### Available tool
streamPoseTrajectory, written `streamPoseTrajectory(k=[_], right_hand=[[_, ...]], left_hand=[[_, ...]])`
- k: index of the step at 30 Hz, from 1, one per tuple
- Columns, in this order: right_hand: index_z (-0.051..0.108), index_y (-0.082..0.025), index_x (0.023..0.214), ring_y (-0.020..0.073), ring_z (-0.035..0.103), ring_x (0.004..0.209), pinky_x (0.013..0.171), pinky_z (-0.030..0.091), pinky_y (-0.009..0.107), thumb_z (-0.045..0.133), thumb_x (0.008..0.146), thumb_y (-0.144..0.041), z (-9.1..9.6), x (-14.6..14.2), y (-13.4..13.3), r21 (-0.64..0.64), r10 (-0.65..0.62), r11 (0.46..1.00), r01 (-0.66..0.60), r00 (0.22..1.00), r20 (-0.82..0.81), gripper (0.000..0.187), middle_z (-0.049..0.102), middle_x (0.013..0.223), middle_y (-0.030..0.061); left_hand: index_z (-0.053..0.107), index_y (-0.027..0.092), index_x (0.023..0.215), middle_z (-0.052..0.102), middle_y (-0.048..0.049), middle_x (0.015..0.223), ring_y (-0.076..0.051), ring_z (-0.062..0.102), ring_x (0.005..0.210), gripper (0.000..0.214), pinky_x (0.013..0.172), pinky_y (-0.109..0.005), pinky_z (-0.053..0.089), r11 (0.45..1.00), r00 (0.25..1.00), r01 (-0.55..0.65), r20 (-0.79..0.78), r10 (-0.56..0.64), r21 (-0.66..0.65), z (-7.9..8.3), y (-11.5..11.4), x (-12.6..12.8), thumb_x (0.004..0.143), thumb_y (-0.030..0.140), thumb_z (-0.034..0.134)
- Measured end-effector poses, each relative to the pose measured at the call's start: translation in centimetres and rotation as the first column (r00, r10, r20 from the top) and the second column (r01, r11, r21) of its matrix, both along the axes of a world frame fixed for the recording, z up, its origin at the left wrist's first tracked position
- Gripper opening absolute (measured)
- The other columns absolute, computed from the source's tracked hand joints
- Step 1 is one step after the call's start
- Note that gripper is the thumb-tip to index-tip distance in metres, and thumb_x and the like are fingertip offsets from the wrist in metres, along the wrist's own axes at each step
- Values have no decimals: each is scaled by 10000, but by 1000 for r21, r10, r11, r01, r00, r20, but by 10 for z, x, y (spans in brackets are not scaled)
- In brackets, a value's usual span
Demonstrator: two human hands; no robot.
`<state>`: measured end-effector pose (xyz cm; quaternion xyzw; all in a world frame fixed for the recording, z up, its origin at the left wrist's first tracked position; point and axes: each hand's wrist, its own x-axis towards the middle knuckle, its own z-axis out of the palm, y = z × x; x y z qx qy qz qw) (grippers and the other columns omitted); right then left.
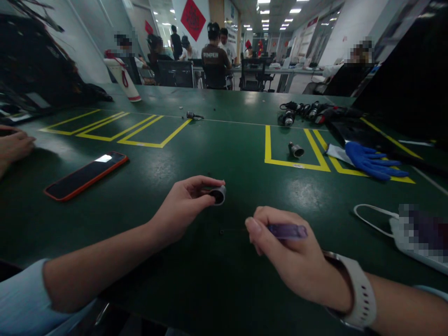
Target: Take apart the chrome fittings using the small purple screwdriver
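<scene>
Over a green surface (238,284), fingers of the left hand (177,207) grip a metal ring (221,194). From it, at four o'clock, the right hand's (292,256) fingers clasp a purple handle (289,232); fitting (296,150), two o'clock; phone (87,176), nine.

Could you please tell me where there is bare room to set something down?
The widest free patch of the green table lies beyond the left hand, between the left and right yellow tape outlines. A second is bordered by the right hand, blue glove and white device. It is crowded at the far right, around the cable connectors and the glove.
</scene>
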<state>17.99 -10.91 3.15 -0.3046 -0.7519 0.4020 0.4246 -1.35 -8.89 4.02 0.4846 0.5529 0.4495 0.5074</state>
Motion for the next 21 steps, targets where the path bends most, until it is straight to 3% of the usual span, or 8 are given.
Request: streamPoseTrajectory(k=[2,5,13,19,21], right_hand=[[495,-176,608,85,414,476,458,343,221,474,913,-309,-2,-1,3,-199,21,980,-19,1000,7,334,452,524,-41],[521,-177,636,92,438,495,467,358,220,487,903,-354,-8,-3,8,-316,72,946,-67,997,2,322,485,539,-37],[498,-174,618,83,395,490,466,331,224,480,898,-328,-8,-4,8,-270,109,959,-90,992,57,320,438,548,-47],[432,-188,558,77,335,443,417,271,223,468,894,-336,4,1,8,-241,58,970,8,963,265,369,349,488,-67],[450,-187,582,77,348,443,416,285,217,461,901,-335,2,1,8,-277,68,961,-6,974,215,351,366,492,-67]], left_hand=[[690,155,880,718,-30,953,-163,650,892,234,796,-266,519,1000,999,-29,24,29,-9,1,1,-1,667,71,642],[694,152,870,718,-30,949,-162,649,878,235,778,-264,521,999,998,-46,46,46,-9,3,2,-2,662,59,637],[698,153,872,720,-30,949,-163,655,865,234,777,-271,526,999,996,-34,78,36,-23,2,2,-3,662,61,651],[689,155,960,718,-36,1002,-176,652,924,317,795,-277,534,998,989,-32,146,40,-62,5,-1,-2,655,69,675],[691,161,975,727,-32,980,-164,660,905,325,789,-258,534,997,989,-13,146,24,-81,5,-1,-2,658,89,702]])
